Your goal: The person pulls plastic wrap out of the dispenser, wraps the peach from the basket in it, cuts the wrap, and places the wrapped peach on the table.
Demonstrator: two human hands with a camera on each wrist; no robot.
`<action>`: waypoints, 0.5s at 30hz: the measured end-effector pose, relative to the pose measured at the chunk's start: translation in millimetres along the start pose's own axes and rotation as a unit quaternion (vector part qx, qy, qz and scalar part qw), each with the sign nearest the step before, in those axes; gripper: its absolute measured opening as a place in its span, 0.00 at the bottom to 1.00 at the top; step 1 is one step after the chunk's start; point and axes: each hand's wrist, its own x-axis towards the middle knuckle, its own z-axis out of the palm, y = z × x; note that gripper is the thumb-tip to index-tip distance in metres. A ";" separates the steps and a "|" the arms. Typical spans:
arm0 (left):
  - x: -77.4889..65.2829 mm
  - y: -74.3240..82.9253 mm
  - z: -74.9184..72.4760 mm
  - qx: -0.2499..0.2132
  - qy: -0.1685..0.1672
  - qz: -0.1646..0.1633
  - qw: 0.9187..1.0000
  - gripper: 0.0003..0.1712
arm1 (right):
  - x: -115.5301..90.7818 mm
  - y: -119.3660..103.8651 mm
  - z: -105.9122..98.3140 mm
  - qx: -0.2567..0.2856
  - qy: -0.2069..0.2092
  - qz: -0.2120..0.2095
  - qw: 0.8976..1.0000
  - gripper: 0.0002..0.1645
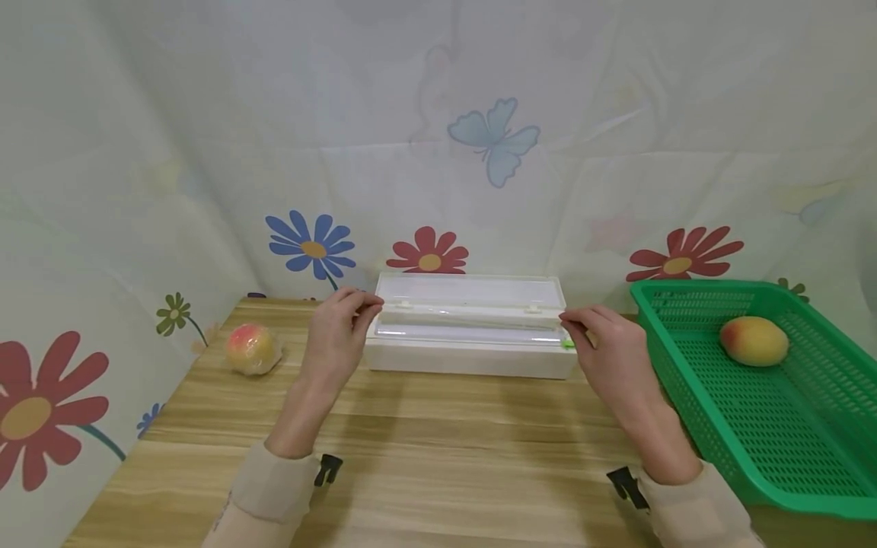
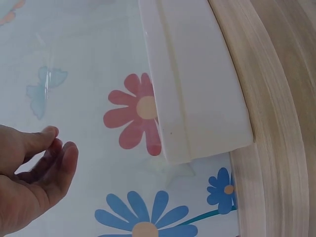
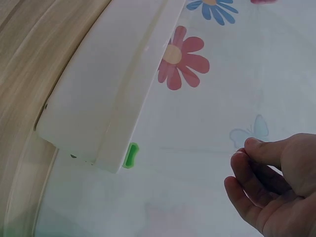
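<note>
A white cling film dispenser (image 1: pixel 469 360) stands at the back of the table, its clear-windowed lid (image 1: pixel 473 291) raised. Above it, thumb and fingertips of my left hand (image 1: pixel 337 329) pinch the left end of a sheet of clear cling film (image 2: pixel 48 86). My right hand (image 1: pixel 610 346) pinches the right end, near the dispenser's green slider (image 3: pixel 131 155). The film spans between both hands and shows mainly by faint glints. In the wrist views, the left hand (image 2: pixel 37 177) and right hand (image 3: pixel 276 182) are both apart from the white box.
A red-yellow peach-like fruit (image 1: pixel 250 348) in clear wrap lies on the wooden table (image 1: pixel 452 457) at left. On the right is a green plastic basket (image 1: pixel 692 411) with a mango (image 1: pixel 754 341) inside. A flower-patterned curtain (image 1: pixel 342 175) hangs right behind the table.
</note>
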 end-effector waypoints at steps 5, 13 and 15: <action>0.7 2.5 -3.6 -0.002 0.001 0.003 1.000 0.04 | 0.5 -1.5 -3.3 0.002 0.007 -0.011 1.000 0.10; 0.6 7.5 -8.4 0.000 -0.002 -0.004 1.000 0.04 | 0.2 -4.4 -7.6 0.002 0.011 -0.008 1.000 0.11; 0.5 8.6 -9.3 0.001 -0.002 -0.003 1.000 0.04 | 0.0 -5.0 -8.9 0.001 0.012 -0.009 1.000 0.11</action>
